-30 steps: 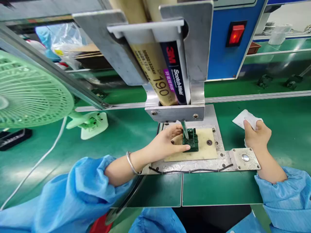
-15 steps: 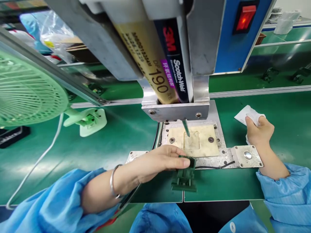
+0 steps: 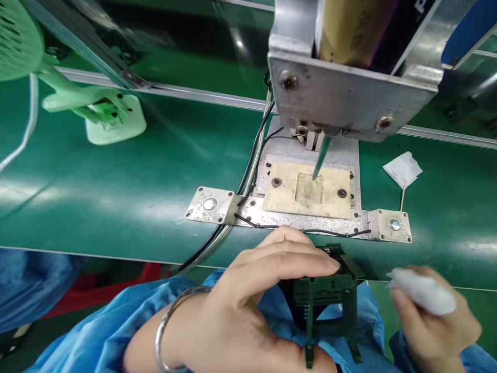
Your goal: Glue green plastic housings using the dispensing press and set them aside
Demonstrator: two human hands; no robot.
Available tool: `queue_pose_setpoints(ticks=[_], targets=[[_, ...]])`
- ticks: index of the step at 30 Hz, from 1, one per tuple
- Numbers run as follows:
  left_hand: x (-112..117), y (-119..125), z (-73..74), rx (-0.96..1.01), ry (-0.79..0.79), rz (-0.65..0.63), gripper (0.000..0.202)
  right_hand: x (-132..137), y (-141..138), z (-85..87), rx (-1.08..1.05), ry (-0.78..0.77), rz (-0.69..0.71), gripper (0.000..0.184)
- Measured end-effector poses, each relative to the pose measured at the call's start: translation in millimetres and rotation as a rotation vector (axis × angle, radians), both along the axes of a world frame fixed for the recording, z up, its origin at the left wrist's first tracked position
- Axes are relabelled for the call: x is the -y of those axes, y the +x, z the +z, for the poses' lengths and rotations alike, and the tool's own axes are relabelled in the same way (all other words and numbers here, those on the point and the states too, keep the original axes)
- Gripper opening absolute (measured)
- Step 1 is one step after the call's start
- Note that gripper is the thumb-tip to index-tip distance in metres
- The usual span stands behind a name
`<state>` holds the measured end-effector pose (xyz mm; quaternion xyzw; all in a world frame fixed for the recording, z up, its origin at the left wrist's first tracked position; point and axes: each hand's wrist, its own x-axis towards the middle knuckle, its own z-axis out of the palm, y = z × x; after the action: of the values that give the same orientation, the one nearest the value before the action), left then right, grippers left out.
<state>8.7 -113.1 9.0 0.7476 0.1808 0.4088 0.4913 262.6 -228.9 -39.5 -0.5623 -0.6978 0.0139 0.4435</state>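
I see a puffy blue left sleeve (image 3: 103, 329) with lots of folds. The right sleeve (image 3: 480, 358) is blue too. A shiny silver bangle (image 3: 159, 331) circles the left wrist.

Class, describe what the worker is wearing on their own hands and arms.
Both the left hand and right hand are ungloved. A thin, shiny, silver-coloured bangle circles the left wrist. The left sleeve is blue, loose and wrinkled; the right sleeve, partly in view, is blue too.
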Motion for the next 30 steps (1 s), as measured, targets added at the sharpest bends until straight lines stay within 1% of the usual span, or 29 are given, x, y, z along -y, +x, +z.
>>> queue_pose_setpoints(ticks=[2,3,4,6,9,11,14,16,19,22,25,27,30], targets=[[1,2,3.1,-0.015,0.058,-0.041,0.08,10,-26,13.0,0.005,-0.129,0.114,0.011],[2,3,4.5,-0.021,0.073,-0.063,0.08,9,-35,19.0,-0.003,-0.179,0.172,0.007],[3,4,5.6,-0.026,0.081,-0.08,0.08,7,-42,24.0,-0.019,-0.212,0.227,0.011],[7,5,7.2,-0.032,0.081,-0.099,0.078,-2,-49,29.2,-0.036,-0.174,0.339,0.019],[13,6,8.2,-0.036,0.072,-0.096,0.074,-14,-50,26.5,-0.005,-0.063,0.482,0.025],[17,5,8.3,-0.032,0.079,-0.08,0.071,-17,-50,22.4,0.013,-0.043,0.51,0.027],[21,4,7.5,-0.011,0.096,-0.045,0.068,-18,-51,20.1,-0.032,-0.029,0.487,0.027],[22,4,6.5,0.002,0.078,-0.033,0.068,-17,-52,22.1,-0.05,-0.008,0.466,0.028],[23,4,4.4,-0.005,0.027,-0.038,0.068,-15,-54,27.2,-0.008,0.004,0.399,0.023],[23,2,1.3,0.001,0.03,-0.014,0.07,-12,-57,29.1,-0.002,-0.012,0.357,0.02],[23,-3,-2.2,0.004,0.053,0.011,0.073,-12,-60,24.4,-0.017,-0.011,0.408,0.016],[22,-6,-4.1,-0.008,0.105,0.006,0.074,-14,-63,18.3,-0.027,0.019,0.459,0.015],[21,-7,-5.6,-0.052,0.143,0.028,0.069,-17,-69,9.5,-0.024,0.018,0.469,0.018]])
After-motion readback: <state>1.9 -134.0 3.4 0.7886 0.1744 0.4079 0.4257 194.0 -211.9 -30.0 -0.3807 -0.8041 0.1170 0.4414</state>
